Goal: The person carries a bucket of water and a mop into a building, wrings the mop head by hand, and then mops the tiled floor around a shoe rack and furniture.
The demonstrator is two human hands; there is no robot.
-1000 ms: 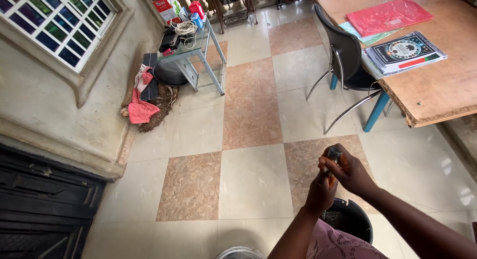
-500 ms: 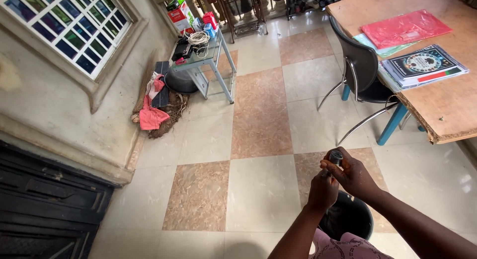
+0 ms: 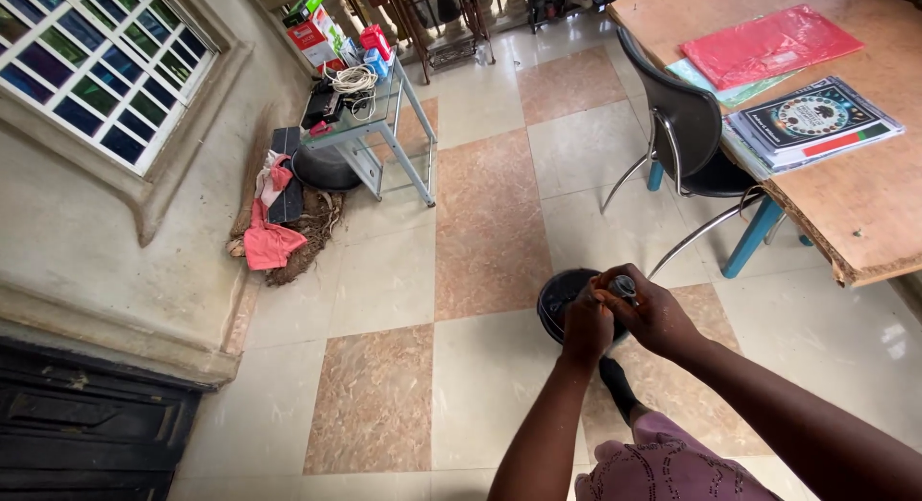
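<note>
Both hands meet low in the frame, just right of centre. Left hand (image 3: 588, 326) and right hand (image 3: 653, 314) press together, fingers curled around a small dark object with a greyish top (image 3: 623, 288); only its tip shows between the fingers, kind not clear. Both hands closed on it, knuckles touching.

Directly below the hands, on the tiled floor (image 3: 480, 232), sits a round black container (image 3: 560, 299), partly hidden by the hands. Whether the hands touch it cannot be told. A dark-socked foot (image 3: 615, 386) and a knee in patterned purple cloth (image 3: 663, 467) at the bottom edge.

Floor: pale and reddish-brown square tiles in a checker.

Upper right: wooden table (image 3: 864, 203), chipped at its near edge, blue legs. On it a red plastic folder (image 3: 768, 45) over a greenish sheet, and just beside these a stack of dark printed booklets (image 3: 812, 122). A black chair (image 3: 687, 136) with chrome legs stands against the table's left side.

Upper centre-left: small glass-topped metal stand (image 3: 384, 126) carrying a coiled white cable (image 3: 353, 78), a dark device and coloured boxes. Beneath it a black round item. Left of the stand, by the wall, a pink cloth (image 3: 269, 244) on a heap of brown fibres.

Upper left corner: window (image 3: 86, 54) with coloured panes. Lower left: dark panelled surface.
</note>
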